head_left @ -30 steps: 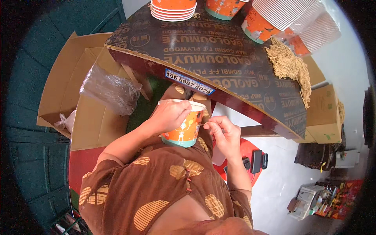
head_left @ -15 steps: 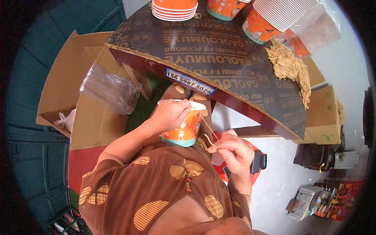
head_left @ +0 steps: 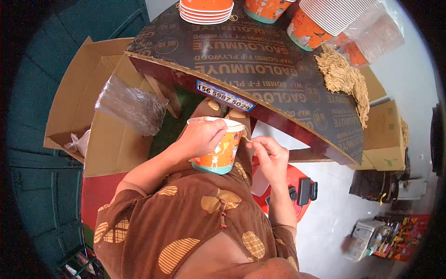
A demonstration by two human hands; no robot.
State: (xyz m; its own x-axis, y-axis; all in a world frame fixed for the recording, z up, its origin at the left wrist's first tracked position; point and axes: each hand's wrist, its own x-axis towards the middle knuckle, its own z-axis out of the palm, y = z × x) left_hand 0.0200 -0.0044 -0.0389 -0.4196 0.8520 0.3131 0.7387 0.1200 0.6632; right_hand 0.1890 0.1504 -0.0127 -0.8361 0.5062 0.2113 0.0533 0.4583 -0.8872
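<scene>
A person's left hand clasps an orange-and-teal paper cup over the lap, near the dark plywood table, while the right hand pinches a thin cord at the rim; threading appears underway, demanding steady aim.

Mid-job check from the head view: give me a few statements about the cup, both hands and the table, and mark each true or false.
1. The left hand grips the orange paper cup at its side. True.
2. The cup stands on the dark plywood table. False: it is held below the table's near edge, over the lap.
3. The right hand pinches a thin strand at the cup's rim. True.
4. The bundle of tan strings lies inside the cardboard box. False: it lies on the table's right side.
5. A stack of orange lids sits at the table's far edge. True.
</scene>
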